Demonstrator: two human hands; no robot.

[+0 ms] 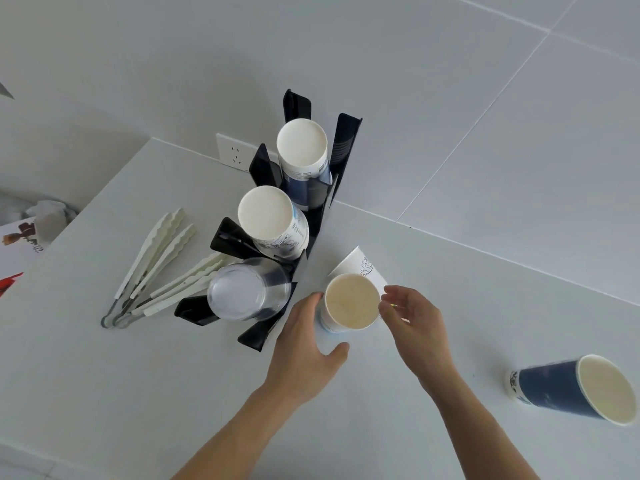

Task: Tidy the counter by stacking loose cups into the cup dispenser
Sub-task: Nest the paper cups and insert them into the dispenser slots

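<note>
- left hand (pixel 304 344) curls around the side of an upright white paper cup (pixel 348 303), thumb out below it.
- right hand (pixel 412 323) fingertips touch the cup's rim, fingers loosely bent.
- cup sits just right of the black cup dispenser (pixel 322 216).
- navy cup (pixel 568 389) lies well apart on the counter (pixel 138 393).

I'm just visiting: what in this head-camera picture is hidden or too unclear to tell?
- How many cups each stack in the black dispenser holds: seen end-on, the front cups hide the rest.
- Whether the white cup between the left hand and right hand is one or several nested: the hands cover its sides.
- Things at the far left: cut off by the edge, blurred.
</note>
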